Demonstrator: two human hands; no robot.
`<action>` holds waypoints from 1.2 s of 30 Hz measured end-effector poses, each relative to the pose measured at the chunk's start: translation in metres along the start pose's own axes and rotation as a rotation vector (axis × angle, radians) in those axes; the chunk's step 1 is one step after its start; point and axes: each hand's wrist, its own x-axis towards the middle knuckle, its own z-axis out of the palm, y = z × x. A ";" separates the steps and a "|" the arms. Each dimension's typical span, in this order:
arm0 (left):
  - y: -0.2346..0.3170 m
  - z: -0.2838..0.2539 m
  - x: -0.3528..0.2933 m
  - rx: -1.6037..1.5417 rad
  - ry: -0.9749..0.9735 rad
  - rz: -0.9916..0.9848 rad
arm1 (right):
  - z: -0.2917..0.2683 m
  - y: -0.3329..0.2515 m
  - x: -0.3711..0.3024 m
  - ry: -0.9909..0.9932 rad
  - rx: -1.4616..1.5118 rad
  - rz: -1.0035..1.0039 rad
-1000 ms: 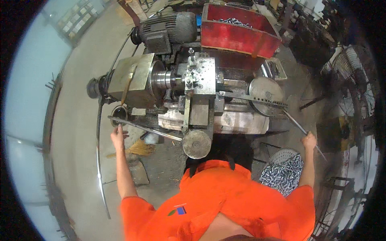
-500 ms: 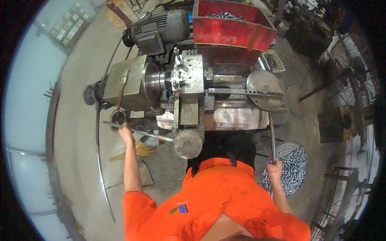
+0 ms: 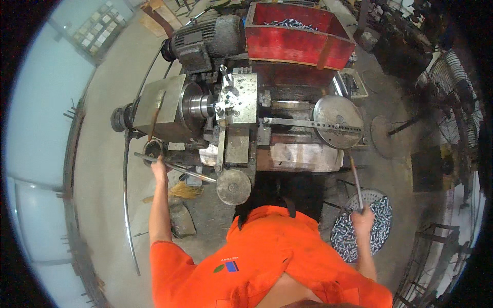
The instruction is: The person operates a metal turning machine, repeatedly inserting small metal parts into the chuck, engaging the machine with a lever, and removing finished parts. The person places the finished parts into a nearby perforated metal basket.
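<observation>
From the head camera, looking straight down, a person in an orange work shirt [image 3: 267, 256] stands at the near side of a worn metal lathe [image 3: 246, 123]. The left hand [image 3: 158, 165] reaches out to the lathe's near left corner, where it is closed on a long thin steel bar [image 3: 174, 167] that runs slantwise from that corner toward a round handwheel [image 3: 233, 187] at the middle of the near edge. Just above this hand sits a small dark round cup [image 3: 152, 150], close against the headstock [image 3: 164, 105]. The right hand [image 3: 362, 219] is well apart from the left, low by the near right corner of the lathe, wrapped around the lower end of a slim lever rod [image 3: 356, 182] that rises toward a large grey disc [image 3: 337, 121] on the right end of the machine. Right under that hand, on the floor [image 3: 102, 169], lies a round tray of short shiny metal pieces [image 3: 380, 226]; whether the hand brushes the tray cannot be made out from this height. At the lathe's far edge stand a dark electric motor [image 3: 205, 41] on the left and a red bin [image 3: 298, 36] holding more small metal pieces. A wire-guarded fan [image 3: 457, 108] stands off to the right
</observation>
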 end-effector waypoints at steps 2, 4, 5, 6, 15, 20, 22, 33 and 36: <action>-0.003 0.001 0.003 -0.009 -0.001 -0.055 | -0.025 0.016 0.036 0.083 -0.240 0.004; 0.001 0.014 -0.005 -0.033 -0.033 -0.001 | -0.049 0.047 0.093 0.042 -0.499 0.053; 0.003 0.015 -0.008 -0.043 -0.049 0.027 | -0.055 0.056 0.118 0.139 -0.589 -0.060; -0.001 0.013 -0.004 -0.051 -0.074 0.028 | -0.059 0.058 0.137 0.292 -0.606 -0.131; -0.066 -0.046 0.025 0.057 -0.202 -0.028 | -0.007 0.002 0.132 0.643 -0.405 -0.289; -0.101 -0.017 0.012 1.233 -0.452 0.445 | 0.052 0.020 0.057 0.387 -0.239 -0.307; -0.099 0.000 0.000 1.482 -0.506 0.464 | 0.068 0.005 0.035 0.187 -0.140 -0.217; -0.128 0.008 -0.006 1.527 -0.550 0.280 | 0.062 -0.069 0.036 0.064 0.095 -0.306; -0.129 0.005 -0.008 1.460 -0.471 0.381 | 0.039 -0.089 0.050 0.104 0.114 -0.407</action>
